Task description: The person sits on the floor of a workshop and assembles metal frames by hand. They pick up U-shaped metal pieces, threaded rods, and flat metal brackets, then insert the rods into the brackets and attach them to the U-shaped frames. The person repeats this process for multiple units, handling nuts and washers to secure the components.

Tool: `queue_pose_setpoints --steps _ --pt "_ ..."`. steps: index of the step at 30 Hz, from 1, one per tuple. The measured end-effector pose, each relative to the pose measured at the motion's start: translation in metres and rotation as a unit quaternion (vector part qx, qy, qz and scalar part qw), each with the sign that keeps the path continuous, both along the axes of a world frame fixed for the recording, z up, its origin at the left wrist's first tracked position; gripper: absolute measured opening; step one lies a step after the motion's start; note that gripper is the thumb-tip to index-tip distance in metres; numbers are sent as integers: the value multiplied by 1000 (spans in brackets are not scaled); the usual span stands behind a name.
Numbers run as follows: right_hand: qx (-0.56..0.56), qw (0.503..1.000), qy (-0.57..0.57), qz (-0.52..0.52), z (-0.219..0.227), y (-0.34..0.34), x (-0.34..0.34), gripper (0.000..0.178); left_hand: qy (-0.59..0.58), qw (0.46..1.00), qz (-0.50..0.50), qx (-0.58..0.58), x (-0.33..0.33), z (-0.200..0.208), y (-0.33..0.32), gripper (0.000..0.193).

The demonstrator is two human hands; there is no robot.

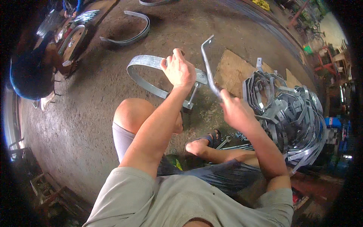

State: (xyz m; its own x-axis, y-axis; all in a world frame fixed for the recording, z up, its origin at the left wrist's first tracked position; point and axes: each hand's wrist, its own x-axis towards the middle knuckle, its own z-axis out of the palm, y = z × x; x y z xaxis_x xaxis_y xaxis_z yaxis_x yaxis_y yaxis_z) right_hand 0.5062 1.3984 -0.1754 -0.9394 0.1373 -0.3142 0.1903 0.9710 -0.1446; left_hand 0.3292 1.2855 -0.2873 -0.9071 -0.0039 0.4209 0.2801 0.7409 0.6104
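A curved galvanized metal band clamp (145, 61) stands on edge over the floor in front of my legs. Closed over its upper end is my left hand (179, 71), with some fingertips hidden. A bolt (195, 92) joins the clamp's two end lugs, near my bare foot. My right hand (237, 114) is wrapped round the lower part of a bent metal bar (207, 62), whose flattened, holed end points up and away. The bar passes close beside the clamp's upper lug; whether they touch I cannot tell.
To the right lies a heap of bent metal brackets (295, 117) beside flat cardboard (230, 70). A wrench (224, 142), nuts and rods lie near my sandalled foot. Curved metal bands (138, 36) rest farther off. Another person (32, 73) is at far left.
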Motion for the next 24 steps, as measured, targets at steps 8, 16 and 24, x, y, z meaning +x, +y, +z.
queue_pose_setpoints --steps 8,16,24 --pt "-56 986 147 -60 9 11 8 32 -3 1000 -3 -14 -3 4 -5 21" --pt "-83 969 229 -37 35 -1 4 25 -48 998 13 -46 -7 7 -9 18" --pt "-44 989 130 -49 20 8 -3 32 -21 999 0 -49 -3 3 -4 19"
